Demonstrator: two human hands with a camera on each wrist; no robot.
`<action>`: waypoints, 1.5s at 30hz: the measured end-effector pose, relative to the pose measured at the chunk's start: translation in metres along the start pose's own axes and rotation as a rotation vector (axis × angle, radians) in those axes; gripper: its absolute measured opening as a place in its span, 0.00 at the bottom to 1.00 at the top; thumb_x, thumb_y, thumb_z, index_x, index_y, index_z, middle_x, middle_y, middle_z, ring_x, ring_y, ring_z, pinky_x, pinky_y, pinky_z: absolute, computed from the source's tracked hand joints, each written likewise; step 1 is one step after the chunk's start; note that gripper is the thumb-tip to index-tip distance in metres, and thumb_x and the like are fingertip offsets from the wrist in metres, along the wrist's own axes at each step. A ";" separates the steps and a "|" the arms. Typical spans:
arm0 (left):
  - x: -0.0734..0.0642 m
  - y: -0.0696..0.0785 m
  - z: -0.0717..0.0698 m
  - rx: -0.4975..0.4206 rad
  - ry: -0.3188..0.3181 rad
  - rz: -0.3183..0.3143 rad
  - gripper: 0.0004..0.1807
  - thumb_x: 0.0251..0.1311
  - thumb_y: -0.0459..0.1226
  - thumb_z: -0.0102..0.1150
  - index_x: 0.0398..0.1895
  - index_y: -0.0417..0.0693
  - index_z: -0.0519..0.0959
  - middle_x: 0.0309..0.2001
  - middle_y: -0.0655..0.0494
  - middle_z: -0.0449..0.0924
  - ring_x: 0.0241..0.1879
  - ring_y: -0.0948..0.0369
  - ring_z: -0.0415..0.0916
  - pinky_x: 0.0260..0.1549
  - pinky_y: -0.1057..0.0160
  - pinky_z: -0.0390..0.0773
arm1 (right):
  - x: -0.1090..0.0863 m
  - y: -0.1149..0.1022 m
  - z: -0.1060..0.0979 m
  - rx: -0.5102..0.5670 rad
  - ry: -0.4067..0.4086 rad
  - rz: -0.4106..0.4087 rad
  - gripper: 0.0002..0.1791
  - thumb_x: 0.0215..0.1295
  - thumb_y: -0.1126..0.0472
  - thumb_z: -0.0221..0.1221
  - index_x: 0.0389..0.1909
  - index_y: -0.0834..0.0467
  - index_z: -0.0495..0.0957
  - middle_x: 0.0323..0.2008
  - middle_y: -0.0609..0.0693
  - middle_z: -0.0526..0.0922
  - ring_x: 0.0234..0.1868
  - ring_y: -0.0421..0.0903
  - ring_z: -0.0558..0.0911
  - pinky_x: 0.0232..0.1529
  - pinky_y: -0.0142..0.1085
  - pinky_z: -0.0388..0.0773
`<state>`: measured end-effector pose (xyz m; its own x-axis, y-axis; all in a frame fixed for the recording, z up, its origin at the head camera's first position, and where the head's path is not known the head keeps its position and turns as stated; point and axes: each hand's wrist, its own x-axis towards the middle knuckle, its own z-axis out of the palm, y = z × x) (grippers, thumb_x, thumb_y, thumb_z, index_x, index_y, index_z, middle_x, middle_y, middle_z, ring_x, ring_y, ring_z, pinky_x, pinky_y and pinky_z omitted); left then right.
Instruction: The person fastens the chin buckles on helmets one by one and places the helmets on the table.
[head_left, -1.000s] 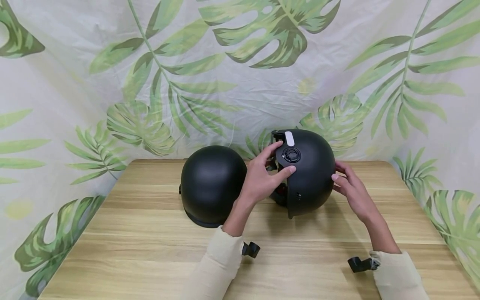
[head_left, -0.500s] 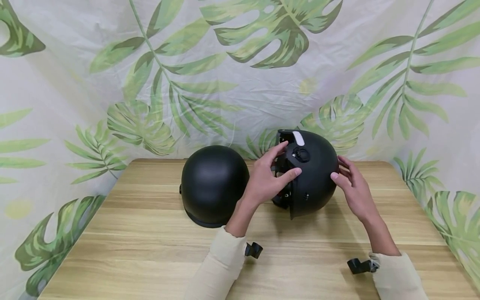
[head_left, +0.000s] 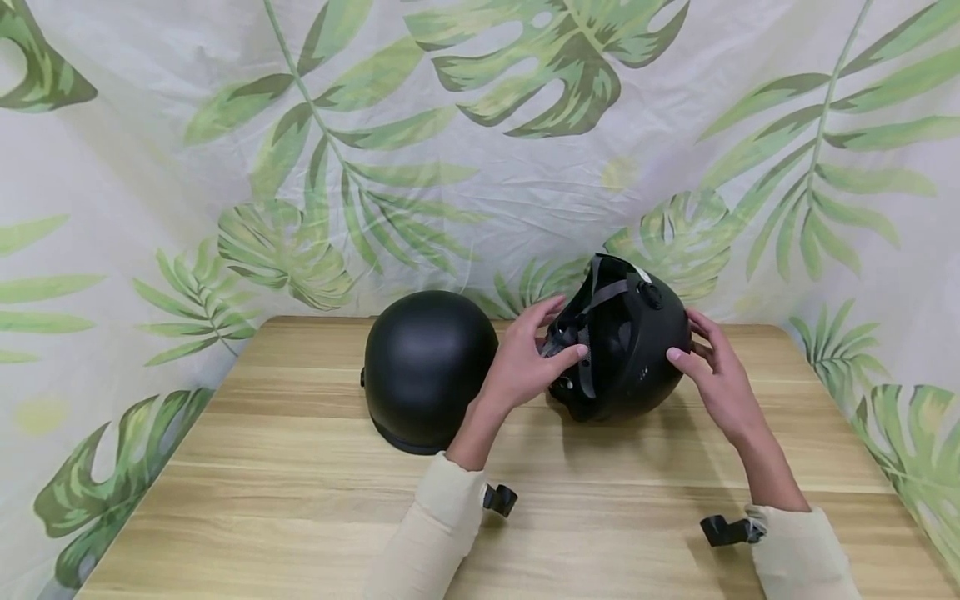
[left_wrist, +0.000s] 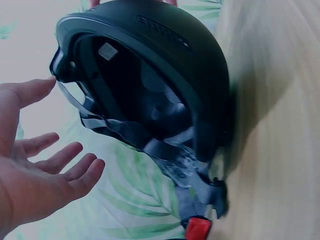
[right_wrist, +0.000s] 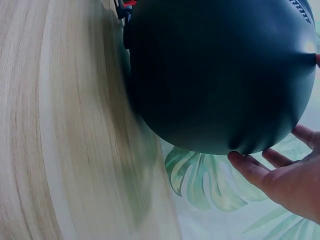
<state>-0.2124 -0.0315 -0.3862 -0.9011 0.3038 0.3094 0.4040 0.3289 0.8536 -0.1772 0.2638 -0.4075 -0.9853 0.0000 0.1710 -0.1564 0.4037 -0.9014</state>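
A black helmet (head_left: 660,358) stands tilted at the right of the table, its hollow side turned left. Straps (left_wrist: 130,132) and a red buckle (left_wrist: 198,229) hang from it in the left wrist view. By that opening is my left hand (head_left: 521,358), fingers spread; its thumb tip (left_wrist: 47,85) appears to touch the rim's edge, the other fingers apart from the shell. My right hand (head_left: 720,379) rests its fingertips and thumb on the rounded outer shell. A second black helmet (head_left: 429,371) sits dome up, just left of my left hand.
The wooden table (head_left: 285,517) ends at the back against a leaf-print cloth (head_left: 480,208). Black camera mounts (head_left: 500,500) stick out from both cream sleeves (head_left: 442,525).
The right helmet has turned and tipped, so its inside and straps now face left and toward me. My right hand has shifted slightly right with it; the left helmet has not moved.
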 end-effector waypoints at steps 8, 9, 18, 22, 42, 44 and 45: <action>-0.004 -0.022 0.012 0.007 -0.024 -0.131 0.45 0.68 0.44 0.73 0.83 0.46 0.63 0.78 0.40 0.67 0.77 0.42 0.68 0.71 0.40 0.76 | -0.001 -0.002 -0.001 -0.005 0.047 0.023 0.37 0.84 0.50 0.54 0.85 0.57 0.55 0.82 0.60 0.59 0.76 0.64 0.67 0.56 0.18 0.67; -0.004 -0.024 0.013 0.019 -0.024 -0.140 0.45 0.68 0.44 0.74 0.84 0.46 0.63 0.78 0.40 0.67 0.76 0.42 0.68 0.71 0.41 0.76 | -0.001 -0.002 -0.001 -0.004 0.049 0.023 0.36 0.84 0.50 0.53 0.85 0.57 0.55 0.82 0.60 0.59 0.77 0.64 0.67 0.55 0.17 0.67; -0.002 -0.040 0.021 0.082 -0.066 -0.221 0.51 0.66 0.44 0.74 0.87 0.49 0.57 0.82 0.41 0.62 0.77 0.41 0.68 0.73 0.40 0.74 | -0.001 -0.003 -0.008 -0.081 0.060 -0.007 0.35 0.85 0.49 0.52 0.86 0.52 0.58 0.83 0.60 0.61 0.77 0.65 0.66 0.62 0.35 0.67; -0.001 -0.045 0.023 0.126 -0.095 -0.237 0.56 0.62 0.42 0.78 0.88 0.53 0.54 0.83 0.42 0.60 0.79 0.41 0.65 0.74 0.40 0.72 | -0.002 -0.004 -0.011 -0.099 0.074 -0.020 0.34 0.85 0.48 0.52 0.85 0.49 0.60 0.83 0.58 0.62 0.79 0.63 0.65 0.67 0.42 0.68; -0.003 -0.053 0.028 0.149 -0.121 -0.276 0.61 0.56 0.39 0.82 0.88 0.49 0.52 0.85 0.42 0.58 0.83 0.44 0.58 0.79 0.41 0.65 | -0.002 0.000 -0.015 -0.014 0.123 -0.067 0.28 0.86 0.52 0.52 0.77 0.62 0.68 0.62 0.31 0.76 0.59 0.19 0.75 0.53 0.15 0.75; -0.004 -0.054 0.028 0.146 -0.122 -0.275 0.61 0.56 0.39 0.82 0.88 0.50 0.52 0.85 0.43 0.58 0.83 0.45 0.58 0.79 0.42 0.65 | -0.001 0.001 -0.015 -0.004 0.118 -0.086 0.27 0.86 0.53 0.51 0.78 0.61 0.68 0.62 0.30 0.75 0.60 0.20 0.75 0.54 0.15 0.75; -0.004 -0.054 0.028 0.142 -0.121 -0.276 0.61 0.56 0.39 0.82 0.88 0.51 0.52 0.85 0.44 0.58 0.83 0.45 0.57 0.79 0.42 0.65 | -0.001 0.002 -0.014 -0.008 0.123 -0.100 0.27 0.86 0.53 0.50 0.78 0.60 0.68 0.64 0.31 0.75 0.60 0.20 0.74 0.55 0.15 0.74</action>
<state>-0.2260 -0.0252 -0.4450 -0.9578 0.2871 0.0148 0.1725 0.5329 0.8284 -0.1752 0.2776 -0.4033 -0.9490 0.0710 0.3072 -0.2521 0.4145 -0.8744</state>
